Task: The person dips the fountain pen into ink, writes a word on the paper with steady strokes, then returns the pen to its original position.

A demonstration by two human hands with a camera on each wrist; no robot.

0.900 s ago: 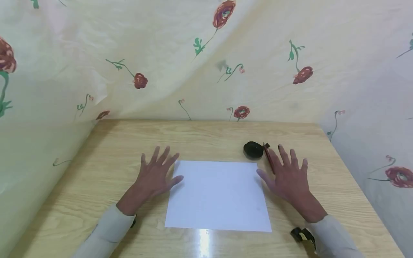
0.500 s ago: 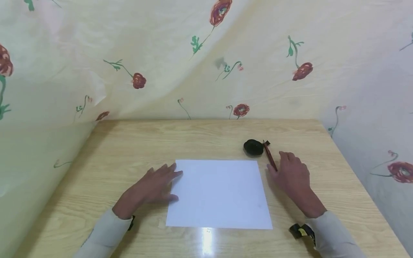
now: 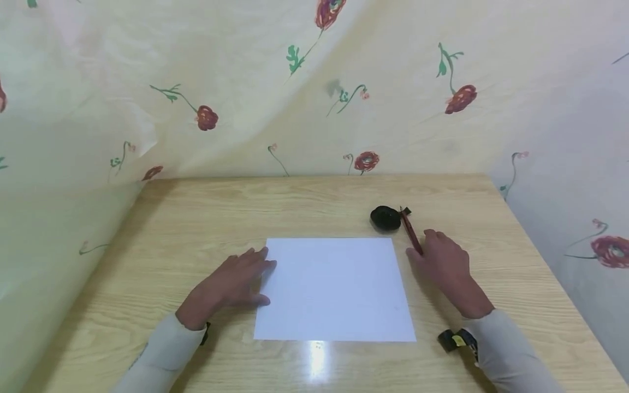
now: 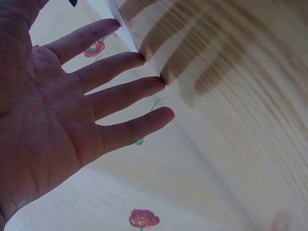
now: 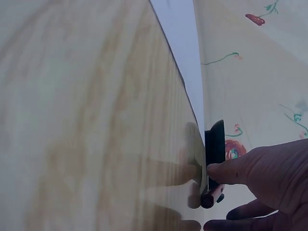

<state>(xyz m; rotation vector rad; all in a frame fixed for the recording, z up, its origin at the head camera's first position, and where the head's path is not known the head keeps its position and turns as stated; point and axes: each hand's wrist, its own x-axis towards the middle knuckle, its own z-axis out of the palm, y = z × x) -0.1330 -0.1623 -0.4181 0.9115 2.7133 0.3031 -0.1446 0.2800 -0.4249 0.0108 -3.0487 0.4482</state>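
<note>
**White paper [image 3: 334, 289] on a wooden table [image 3: 221, 207], left hand [image 3: 228, 284] at its edge, right hand [image 3: 444, 267] by a pen [image 3: 411, 232]**

The largest thing is a pale cloth [image 3: 255, 82], printed with red flowers, which hangs behind the table and along its two sides. The table has a light wood grain, and a bright reflection shines on its near part. The paper lies flat on it, between the two hands. Each arm wears a light sleeve.

The left hand is at the paper's left edge, its thumb and index finger over the sheet. Its fingers are spread and extended, and it has hold of nothing. The right hand is to the right of the paper, with thumb and fingers apart on the two sides of the pen's lower end. It does not grip the pen; whether the thumb touches it, I cannot tell.

A black rounded object [image 3: 385, 218] sits beyond the paper's far right corner. The reddish-brown pen lies on the table, slanting, with its far end just beside this black object.
</note>
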